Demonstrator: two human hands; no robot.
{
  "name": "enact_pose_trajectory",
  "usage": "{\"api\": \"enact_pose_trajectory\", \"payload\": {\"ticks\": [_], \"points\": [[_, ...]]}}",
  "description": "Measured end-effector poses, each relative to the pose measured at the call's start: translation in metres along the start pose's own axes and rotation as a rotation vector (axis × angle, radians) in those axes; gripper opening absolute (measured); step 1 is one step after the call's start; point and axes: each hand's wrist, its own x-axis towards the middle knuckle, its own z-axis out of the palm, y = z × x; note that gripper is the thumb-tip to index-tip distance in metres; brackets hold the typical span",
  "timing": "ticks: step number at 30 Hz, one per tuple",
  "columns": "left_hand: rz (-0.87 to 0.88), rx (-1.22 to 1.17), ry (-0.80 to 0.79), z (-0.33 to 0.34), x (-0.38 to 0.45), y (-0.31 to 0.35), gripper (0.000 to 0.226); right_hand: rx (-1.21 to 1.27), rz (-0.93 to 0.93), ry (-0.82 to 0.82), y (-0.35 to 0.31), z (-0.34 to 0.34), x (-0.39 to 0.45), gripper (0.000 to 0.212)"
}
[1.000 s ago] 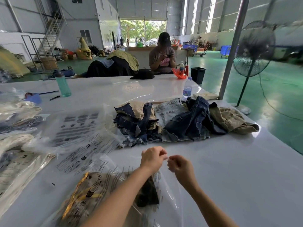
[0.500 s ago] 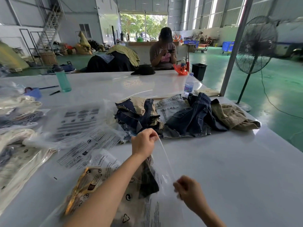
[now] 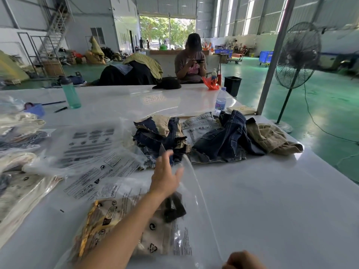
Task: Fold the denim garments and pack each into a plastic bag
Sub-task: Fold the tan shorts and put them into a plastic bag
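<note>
A clear printed plastic bag (image 3: 180, 239) with a tan and dark folded garment (image 3: 155, 243) inside lies on the white table in front of me. My left hand (image 3: 165, 175) hovers above the bag's far end, fingers spread, holding nothing. A thin clear strip (image 3: 196, 183) arcs from near that hand down to my right hand (image 3: 242, 262), which is curled at the bottom edge and grips the strip's lower end. Beyond the bag lies a pile of loose denim garments (image 3: 219, 140) in dark blue, light blue and tan.
Empty printed plastic bags (image 3: 87, 148) are stacked left of the pile, and packed bags (image 3: 17, 191) lie at the far left. A green bottle (image 3: 70, 92) and a water bottle (image 3: 220, 102) stand further back. A seated person (image 3: 191, 61) is across the table; a standing fan (image 3: 297, 55) is to the right.
My hands drew apart, pulling the clear strip off the bag. The right hand dropped to the bottom edge with the strip, and the left hand let go and opened.
</note>
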Motion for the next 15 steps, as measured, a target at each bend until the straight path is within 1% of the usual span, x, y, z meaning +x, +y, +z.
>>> {"api": "enact_pose_trajectory", "payload": {"ticks": [1,2,4,5,6,8,9,10,11,12,13,14,15], "points": [[0.036,0.182,-0.071,0.005,-0.018,-0.013,0.045,-0.049,0.03,-0.17,-0.004,-0.01,0.017,0.019],[0.052,0.354,-0.184,0.012,-0.04,-0.027,0.051,-0.062,0.12,-0.285,0.001,-0.012,0.04,0.016],[0.027,0.549,-0.514,0.03,-0.095,-0.051,0.074,-0.131,0.104,-0.275,0.005,-0.013,0.079,0.02],[0.107,0.643,-0.61,0.038,-0.118,-0.06,0.075,-0.179,0.068,-0.203,0.0,-0.008,0.1,0.027],[0.227,0.7,-0.636,0.045,-0.133,-0.064,0.067,-0.222,-0.007,-0.136,-0.01,0.001,0.115,0.035],[0.248,0.73,-0.654,0.04,-0.143,-0.061,0.057,-0.315,-0.186,-0.063,-0.036,0.022,0.143,0.044],[0.228,0.728,-0.701,0.035,-0.142,-0.059,0.056,-0.373,-0.248,-0.055,-0.05,0.032,0.157,0.046],[0.271,0.739,-0.722,0.026,-0.141,-0.06,0.056,-0.409,-0.286,-0.078,-0.064,0.04,0.169,0.047],[0.356,0.801,-0.697,0.019,-0.143,-0.07,0.057,-0.436,-0.317,-0.115,-0.077,0.048,0.177,0.049],[0.375,0.81,-0.694,0.012,-0.145,-0.079,0.056,-0.466,-0.333,-0.158,-0.087,0.056,0.181,0.052],[0.334,0.785,-0.788,0.005,-0.148,-0.085,0.054,-0.491,-0.341,-0.206,-0.094,0.065,0.184,0.056],[0.323,0.834,-0.772,0.0,-0.155,-0.088,0.048,-0.504,-0.327,-0.262,-0.098,0.073,0.185,0.062],[0.31,0.836,-0.699,-0.005,-0.162,-0.094,0.04,-0.511,-0.296,-0.316,-0.1,0.078,0.185,0.07]]}}
